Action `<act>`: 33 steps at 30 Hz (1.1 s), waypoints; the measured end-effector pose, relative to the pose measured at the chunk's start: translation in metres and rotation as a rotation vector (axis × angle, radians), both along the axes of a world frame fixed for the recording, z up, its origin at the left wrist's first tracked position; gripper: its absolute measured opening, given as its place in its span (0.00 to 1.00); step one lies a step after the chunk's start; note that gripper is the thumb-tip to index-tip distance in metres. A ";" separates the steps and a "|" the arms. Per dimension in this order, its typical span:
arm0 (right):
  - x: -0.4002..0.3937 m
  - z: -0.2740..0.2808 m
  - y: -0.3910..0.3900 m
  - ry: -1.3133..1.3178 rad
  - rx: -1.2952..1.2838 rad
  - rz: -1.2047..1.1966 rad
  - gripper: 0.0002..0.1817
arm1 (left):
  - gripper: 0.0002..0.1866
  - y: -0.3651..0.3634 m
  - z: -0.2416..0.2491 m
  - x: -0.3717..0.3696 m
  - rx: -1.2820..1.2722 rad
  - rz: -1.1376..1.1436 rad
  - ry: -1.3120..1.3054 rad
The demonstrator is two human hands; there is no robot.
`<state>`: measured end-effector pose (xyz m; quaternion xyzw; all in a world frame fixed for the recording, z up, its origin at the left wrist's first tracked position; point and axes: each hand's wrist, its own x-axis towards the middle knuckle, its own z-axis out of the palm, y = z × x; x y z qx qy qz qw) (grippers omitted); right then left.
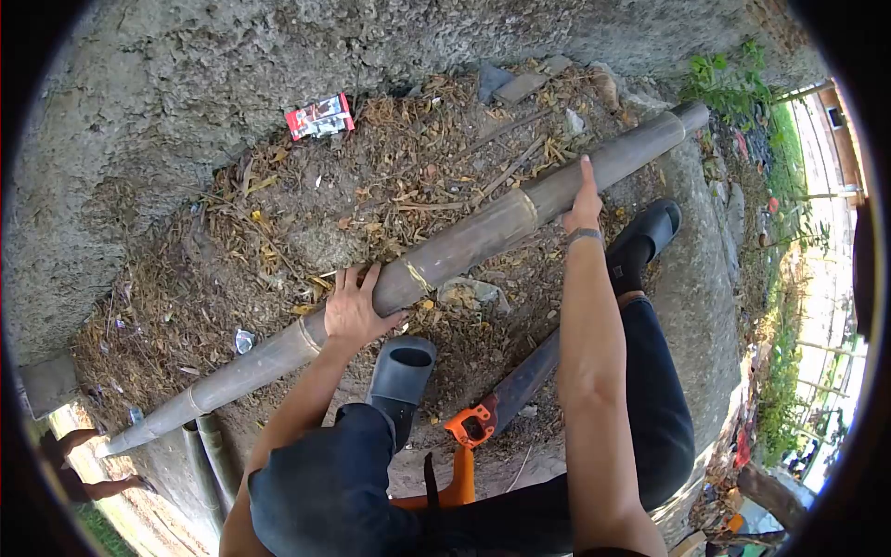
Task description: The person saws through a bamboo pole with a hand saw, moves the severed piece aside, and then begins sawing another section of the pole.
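The round bamboo pole (473,243) slants from near left to far right over littered ground (316,209); uneven pressure could roll it onto our shoes (401,371). Our left hand (349,311) lies palm down across it, fingers spread wide. Our right hand (584,201) grips farther along, thumb raised, arm nearly straight.

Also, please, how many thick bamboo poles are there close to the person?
3. The long pole slants across the ground, touched by the left hand and right hand. A second pole and third pole lie at lower left. More may be hidden.
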<state>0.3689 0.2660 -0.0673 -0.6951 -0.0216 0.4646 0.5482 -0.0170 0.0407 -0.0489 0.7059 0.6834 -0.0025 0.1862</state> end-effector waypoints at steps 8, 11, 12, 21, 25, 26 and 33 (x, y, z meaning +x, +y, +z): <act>0.007 0.030 0.010 0.014 0.240 0.165 0.44 | 0.53 -0.001 -0.014 -0.004 -0.063 0.046 0.008; 0.004 0.070 -0.007 -0.130 0.352 0.098 0.37 | 0.53 -0.005 -0.015 -0.009 -0.098 0.064 -0.056; 0.001 0.091 -0.024 -0.100 0.422 0.115 0.35 | 0.52 -0.005 -0.016 -0.009 -0.112 0.055 -0.018; -0.063 0.271 -0.274 -0.269 0.949 0.037 0.41 | 0.48 -0.011 -0.027 -0.023 0.102 0.124 -0.146; 0.079 0.400 -0.361 -0.529 1.238 -0.109 0.16 | 0.50 -0.021 -0.008 -0.029 0.045 0.142 -0.255; 0.111 0.428 -0.383 -0.583 1.293 -0.073 0.16 | 0.51 -0.022 -0.006 -0.031 0.090 0.177 -0.365; 0.066 0.510 -0.459 -0.724 1.422 -0.191 0.28 | 0.43 -0.041 0.069 -0.053 0.444 0.149 -0.786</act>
